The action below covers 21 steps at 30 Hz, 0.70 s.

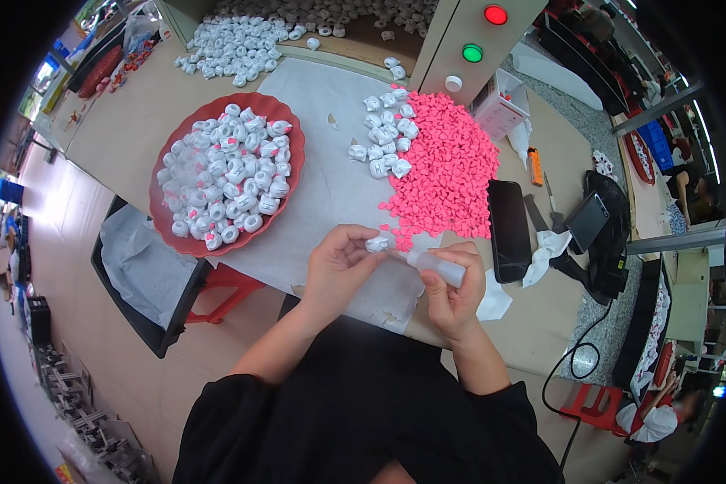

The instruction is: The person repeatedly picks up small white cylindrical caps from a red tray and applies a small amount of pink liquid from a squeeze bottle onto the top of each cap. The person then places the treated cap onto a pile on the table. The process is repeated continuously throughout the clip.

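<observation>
Between the fingertips of my left hand (339,264) is a small white rounded piece (376,244). My right hand (457,292) is wrapped round a translucent squeeze bottle (440,268), its thin nozzle pointing left at the white piece. Whether the tip touches the piece I cannot tell. Just beyond my hands lies a heap of small pink pieces (448,161), with several white pieces (383,133) along its left side. A scalloped red dish (297,165) to the left holds many white pieces, some with pink bits on them.
A cabinet (492,48) with red and green lights stands behind, white pieces (234,52) piled at its opening. Right of the pink heap lie a black phone (508,230), an orange lighter (536,166), another phone (587,221) and crumpled tissue (547,254). A black paper-lined tray (149,270) sits lower left.
</observation>
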### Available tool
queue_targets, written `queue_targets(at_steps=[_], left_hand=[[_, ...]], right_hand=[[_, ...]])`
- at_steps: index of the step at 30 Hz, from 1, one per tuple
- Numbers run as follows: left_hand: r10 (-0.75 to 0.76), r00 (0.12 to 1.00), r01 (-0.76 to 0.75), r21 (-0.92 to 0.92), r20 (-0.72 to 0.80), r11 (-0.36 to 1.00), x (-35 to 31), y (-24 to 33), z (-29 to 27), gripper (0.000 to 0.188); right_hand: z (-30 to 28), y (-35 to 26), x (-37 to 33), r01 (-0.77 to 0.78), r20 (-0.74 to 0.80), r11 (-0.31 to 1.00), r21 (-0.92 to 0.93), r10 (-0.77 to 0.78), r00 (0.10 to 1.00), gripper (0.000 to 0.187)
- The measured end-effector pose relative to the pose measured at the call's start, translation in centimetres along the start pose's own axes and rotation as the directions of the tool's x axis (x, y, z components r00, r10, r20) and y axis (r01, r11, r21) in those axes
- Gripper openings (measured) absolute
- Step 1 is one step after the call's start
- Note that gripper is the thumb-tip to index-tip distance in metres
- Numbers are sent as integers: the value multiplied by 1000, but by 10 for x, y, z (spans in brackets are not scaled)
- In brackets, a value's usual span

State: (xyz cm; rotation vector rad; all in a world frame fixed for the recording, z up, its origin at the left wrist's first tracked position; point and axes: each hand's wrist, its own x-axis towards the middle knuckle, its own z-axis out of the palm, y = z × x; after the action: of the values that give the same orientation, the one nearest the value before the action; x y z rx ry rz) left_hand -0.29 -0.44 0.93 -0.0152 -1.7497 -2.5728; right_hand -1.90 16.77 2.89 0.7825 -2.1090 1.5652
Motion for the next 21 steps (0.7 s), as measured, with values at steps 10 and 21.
queue_targets(at_steps=[10, 21], left_hand=[[-50, 999, 49, -41, -15, 998, -1, 3, -2, 28], [-35, 998, 28, -138, -53, 990, 2, 2, -8, 28]], right_hand=[[-7, -9, 13, -364, -2, 474, 802, 612, 791, 30], [-42, -9, 29, -594, 167, 756, 275, 570, 804, 26]])
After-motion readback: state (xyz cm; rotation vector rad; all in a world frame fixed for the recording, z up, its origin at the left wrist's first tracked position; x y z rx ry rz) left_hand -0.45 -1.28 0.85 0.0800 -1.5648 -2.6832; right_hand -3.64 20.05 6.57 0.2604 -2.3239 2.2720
